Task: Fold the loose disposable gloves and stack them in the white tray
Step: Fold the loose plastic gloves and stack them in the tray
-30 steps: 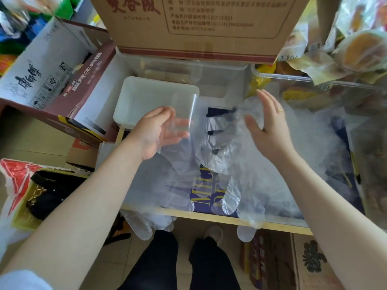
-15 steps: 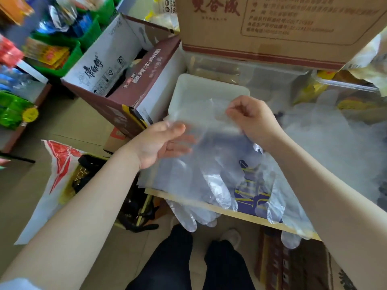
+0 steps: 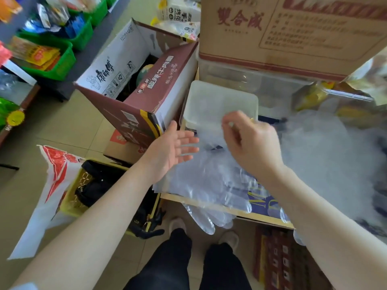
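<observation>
Folding a thin, see-through plastic disposable glove (image 3: 206, 164) over the near edge of a cluttered work surface, a person pinches its upper edge with the curled fingers of the right hand (image 3: 252, 143), just in front of the shallow rectangular white plastic tray (image 3: 219, 97), while the left hand (image 3: 173, 147) lies flat with straight, relaxed fingers, gripping nothing, at the glove's left side. The tray appears to hold few or no folded gloves, though its translucent interior is hard to read. Judging by the large heap of loose clear gloves (image 3: 326, 160) at the right, most of the job remains.
</observation>
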A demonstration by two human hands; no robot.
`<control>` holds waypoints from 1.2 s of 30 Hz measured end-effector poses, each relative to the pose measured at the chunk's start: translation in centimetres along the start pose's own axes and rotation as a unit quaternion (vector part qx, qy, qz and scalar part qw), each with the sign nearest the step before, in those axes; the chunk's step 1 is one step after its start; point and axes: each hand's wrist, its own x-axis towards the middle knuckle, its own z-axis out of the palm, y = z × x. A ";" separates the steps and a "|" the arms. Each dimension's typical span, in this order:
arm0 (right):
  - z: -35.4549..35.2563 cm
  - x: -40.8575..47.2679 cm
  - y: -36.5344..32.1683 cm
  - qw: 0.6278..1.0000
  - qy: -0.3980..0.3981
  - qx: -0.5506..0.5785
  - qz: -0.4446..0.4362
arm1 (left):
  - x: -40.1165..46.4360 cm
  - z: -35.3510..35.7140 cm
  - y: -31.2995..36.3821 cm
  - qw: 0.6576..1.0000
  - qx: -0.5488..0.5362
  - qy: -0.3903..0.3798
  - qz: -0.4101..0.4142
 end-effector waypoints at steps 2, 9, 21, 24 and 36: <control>2.0 -2.1 -1.7 0.996 -0.078 -0.030 -0.042 | -0.3 -0.5 0.2 0.996 -0.058 -0.056 -0.039; 8.0 -7.9 -4.1 0.925 -0.368 0.034 -0.083 | -0.2 -2.8 -1.8 0.976 0.217 -0.001 -0.001; 9.4 -4.9 1.8 0.941 -0.297 0.046 0.154 | 0.3 -4.1 -4.2 0.933 0.327 0.001 0.147; 10.4 -3.8 2.9 0.952 -0.270 -0.011 0.144 | 0.7 -4.5 -4.2 0.933 0.316 0.072 0.154; 11.7 -3.9 1.3 0.978 -0.110 -0.173 0.044 | 1.6 -4.8 -4.9 0.845 0.496 0.154 0.124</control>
